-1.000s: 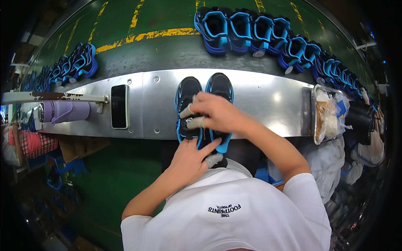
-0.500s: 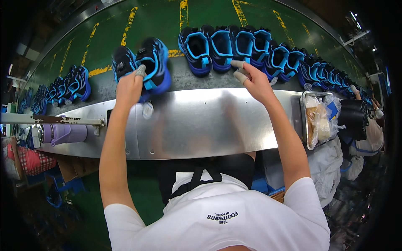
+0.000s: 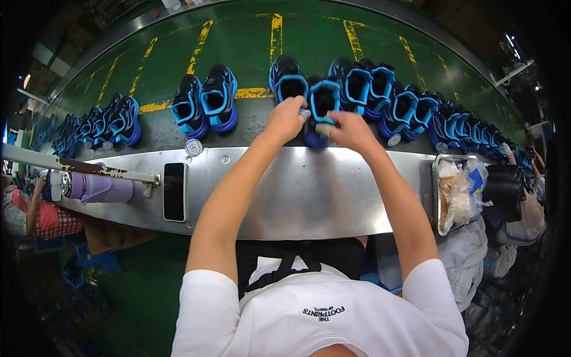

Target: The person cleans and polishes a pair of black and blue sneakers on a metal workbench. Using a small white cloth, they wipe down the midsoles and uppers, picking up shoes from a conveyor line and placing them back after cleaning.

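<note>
Black-and-blue sneakers with light-blue collars stand in a row on the dark work surface. My left hand is closed at the heel of one sneaker in front of me, a pale cot on a fingertip. Beside it, another sneaker sits a little nearer to me and looks smeared by motion. My right hand, slightly blurred, has its covered thumb and fingers closed around that sneaker's heel. To the left stands a pair, a left sneaker and a right sneaker, with a round tag near them.
A metal ledge runs along my side, bearing a black-screened phone and a purple tumbler beside a white bar. A metal tray of bagged items sits right. More sneakers line the right; people work at both sides.
My left hand has left the left-hand pair and moved right to a middle sneaker. Both hands now hold a middle pair, which has shifted apart from its neighbours. The phone has come into full view.
</note>
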Tool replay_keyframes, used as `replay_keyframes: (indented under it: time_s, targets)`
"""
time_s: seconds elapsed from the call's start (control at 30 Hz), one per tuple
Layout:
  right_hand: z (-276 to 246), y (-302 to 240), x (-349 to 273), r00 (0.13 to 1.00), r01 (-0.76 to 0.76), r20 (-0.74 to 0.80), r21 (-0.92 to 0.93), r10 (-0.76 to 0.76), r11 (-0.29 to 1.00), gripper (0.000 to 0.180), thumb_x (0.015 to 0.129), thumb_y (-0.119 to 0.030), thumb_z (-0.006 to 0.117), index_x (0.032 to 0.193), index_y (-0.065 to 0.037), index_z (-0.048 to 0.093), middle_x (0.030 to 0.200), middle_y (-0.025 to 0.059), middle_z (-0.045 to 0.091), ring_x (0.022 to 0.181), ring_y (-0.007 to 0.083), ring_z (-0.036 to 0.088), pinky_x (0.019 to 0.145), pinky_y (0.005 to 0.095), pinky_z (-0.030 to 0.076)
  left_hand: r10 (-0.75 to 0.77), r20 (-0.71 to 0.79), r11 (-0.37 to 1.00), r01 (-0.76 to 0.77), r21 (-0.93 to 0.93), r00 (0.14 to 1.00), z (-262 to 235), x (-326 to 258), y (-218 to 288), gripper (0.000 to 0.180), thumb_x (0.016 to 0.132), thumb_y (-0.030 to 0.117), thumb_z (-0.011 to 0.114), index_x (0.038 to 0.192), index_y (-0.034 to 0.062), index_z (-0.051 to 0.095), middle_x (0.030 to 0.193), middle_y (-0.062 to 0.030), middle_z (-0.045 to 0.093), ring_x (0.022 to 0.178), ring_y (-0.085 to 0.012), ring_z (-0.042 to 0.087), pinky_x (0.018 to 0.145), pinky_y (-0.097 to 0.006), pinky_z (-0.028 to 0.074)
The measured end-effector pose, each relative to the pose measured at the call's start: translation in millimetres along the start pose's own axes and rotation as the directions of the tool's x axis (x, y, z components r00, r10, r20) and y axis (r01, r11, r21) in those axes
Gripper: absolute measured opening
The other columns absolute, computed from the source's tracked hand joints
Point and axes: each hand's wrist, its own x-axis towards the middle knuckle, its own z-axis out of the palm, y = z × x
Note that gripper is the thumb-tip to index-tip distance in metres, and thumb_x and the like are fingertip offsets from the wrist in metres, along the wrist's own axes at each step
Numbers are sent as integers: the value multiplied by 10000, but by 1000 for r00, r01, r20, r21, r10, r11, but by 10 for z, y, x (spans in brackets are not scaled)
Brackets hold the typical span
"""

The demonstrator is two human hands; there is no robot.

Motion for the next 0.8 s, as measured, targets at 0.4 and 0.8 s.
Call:
replay_keyframes:
  time_s: [0.4,0.8]
  targets:
    - [236,-200,-1970,943,261,192,75,-271,962,404,758,-160,739,1143,-128,619,839,118,644,748,330,629,685,420,513,-69,37,985,74,-158,997,-382,-2434,466,244,761,6,688,1004,32,667,882,-90,616,717,-231,605,646,-287,487]
    - [513,-561,-1566,879,414,-171,-186,-444,891,466,678,36,693,1120,-101,641,988,128,640,887,330,618,747,400,511,260,-175,953,-223,206,950,-469,-2144,441,407,646,52,746,995,67,538,860,-105,553,840,-305,592,687,-403,504]
